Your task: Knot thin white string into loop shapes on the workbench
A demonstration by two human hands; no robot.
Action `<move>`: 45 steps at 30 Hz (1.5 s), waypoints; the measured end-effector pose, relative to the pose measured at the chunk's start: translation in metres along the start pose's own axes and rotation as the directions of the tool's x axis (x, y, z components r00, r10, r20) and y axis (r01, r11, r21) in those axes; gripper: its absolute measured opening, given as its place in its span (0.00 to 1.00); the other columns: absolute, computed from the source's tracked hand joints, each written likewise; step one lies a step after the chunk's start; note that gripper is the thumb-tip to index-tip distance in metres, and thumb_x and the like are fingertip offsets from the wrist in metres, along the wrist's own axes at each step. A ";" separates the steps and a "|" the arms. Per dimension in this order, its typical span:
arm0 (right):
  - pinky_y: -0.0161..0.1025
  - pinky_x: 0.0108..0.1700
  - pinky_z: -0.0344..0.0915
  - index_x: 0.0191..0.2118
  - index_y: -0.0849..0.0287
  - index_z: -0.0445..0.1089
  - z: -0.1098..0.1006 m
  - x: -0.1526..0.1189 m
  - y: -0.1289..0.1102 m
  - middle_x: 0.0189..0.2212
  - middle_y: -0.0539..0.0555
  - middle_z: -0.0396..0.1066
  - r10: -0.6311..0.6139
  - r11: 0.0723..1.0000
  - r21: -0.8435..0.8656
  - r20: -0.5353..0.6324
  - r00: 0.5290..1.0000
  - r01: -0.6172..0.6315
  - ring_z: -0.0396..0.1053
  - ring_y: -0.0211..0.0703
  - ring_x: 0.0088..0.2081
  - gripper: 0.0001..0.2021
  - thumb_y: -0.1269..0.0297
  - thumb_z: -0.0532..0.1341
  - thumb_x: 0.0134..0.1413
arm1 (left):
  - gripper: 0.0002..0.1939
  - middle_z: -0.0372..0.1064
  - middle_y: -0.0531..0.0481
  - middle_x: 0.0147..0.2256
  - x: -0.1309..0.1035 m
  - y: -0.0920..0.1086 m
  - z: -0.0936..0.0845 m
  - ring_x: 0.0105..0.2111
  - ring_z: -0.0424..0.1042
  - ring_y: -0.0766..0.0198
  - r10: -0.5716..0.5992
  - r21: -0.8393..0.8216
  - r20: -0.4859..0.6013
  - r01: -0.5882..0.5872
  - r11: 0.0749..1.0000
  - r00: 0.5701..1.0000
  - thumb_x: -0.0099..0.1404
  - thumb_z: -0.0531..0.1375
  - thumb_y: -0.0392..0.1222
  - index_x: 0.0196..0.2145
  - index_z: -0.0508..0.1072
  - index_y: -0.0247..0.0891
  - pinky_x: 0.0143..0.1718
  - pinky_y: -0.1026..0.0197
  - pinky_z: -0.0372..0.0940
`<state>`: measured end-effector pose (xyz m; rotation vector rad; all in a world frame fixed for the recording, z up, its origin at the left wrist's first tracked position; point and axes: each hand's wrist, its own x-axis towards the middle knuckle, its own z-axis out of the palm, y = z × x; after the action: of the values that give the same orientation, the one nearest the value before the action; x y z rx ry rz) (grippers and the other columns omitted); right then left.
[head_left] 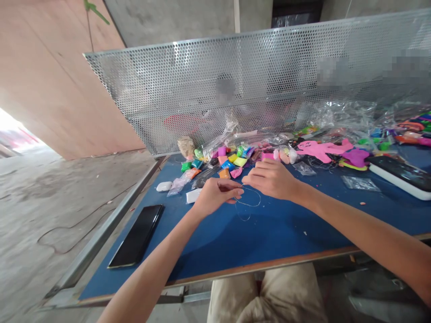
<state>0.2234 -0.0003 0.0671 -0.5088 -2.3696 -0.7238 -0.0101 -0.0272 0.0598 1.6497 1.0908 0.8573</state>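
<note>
A thin, pale looped thread (251, 205) hangs between my two hands above the blue table. My left hand (218, 194) is closed on the thread, its thumb and fingers pinched together near the middle. Just to the right, my right hand (271, 179) is closed too, its fingertips pinching the thread close to my left fingertips. Part of the loop dangles below both hands. Whether a needle or other small piece is between the fingertips is too small to tell.
Small colourful packets (227, 165) lie behind my hands, with a pink figure (325, 149) to their right. A black phone (137, 235) and a white case (164, 186) lie at the left. A white-and-black box (402, 177) sits right. A perforated metal panel (202, 89) borders the table (269, 242).
</note>
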 end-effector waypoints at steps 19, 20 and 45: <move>0.43 0.42 0.66 0.40 0.57 0.72 0.012 -0.002 0.006 0.34 0.54 0.77 0.083 0.972 0.221 -0.032 0.996 -0.074 0.71 0.43 0.36 0.08 0.67 0.55 0.69 | 0.18 0.79 0.43 0.34 0.000 -0.010 -0.002 0.32 0.80 0.57 0.000 -0.206 -0.141 -0.029 0.978 0.990 0.55 0.70 0.51 0.36 0.80 0.33 0.29 0.61 0.77; 0.43 0.43 0.66 0.40 0.57 0.73 0.010 -0.001 0.016 0.34 0.54 0.76 0.089 0.973 0.216 -0.027 0.996 -0.081 0.71 0.44 0.37 0.08 0.66 0.56 0.68 | 0.19 0.79 0.43 0.35 0.001 -0.011 -0.005 0.32 0.79 0.58 0.007 -0.220 -0.184 -0.048 0.974 0.983 0.55 0.70 0.51 0.37 0.80 0.33 0.29 0.61 0.76; 0.41 0.39 0.66 0.39 0.57 0.73 0.026 -0.023 0.042 0.32 0.54 0.77 0.567 0.804 0.252 -0.054 0.822 -0.538 0.73 0.45 0.33 0.08 0.65 0.56 0.66 | 0.22 0.79 0.43 0.38 0.011 -0.024 0.001 0.32 0.79 0.59 -0.031 -0.258 -0.381 -0.074 0.963 0.924 0.53 0.71 0.53 0.39 0.79 0.35 0.29 0.60 0.76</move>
<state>0.2506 0.0438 0.0503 -0.9692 -1.9901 -0.2015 -0.0115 -0.0135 0.0374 1.2989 1.1579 1.3216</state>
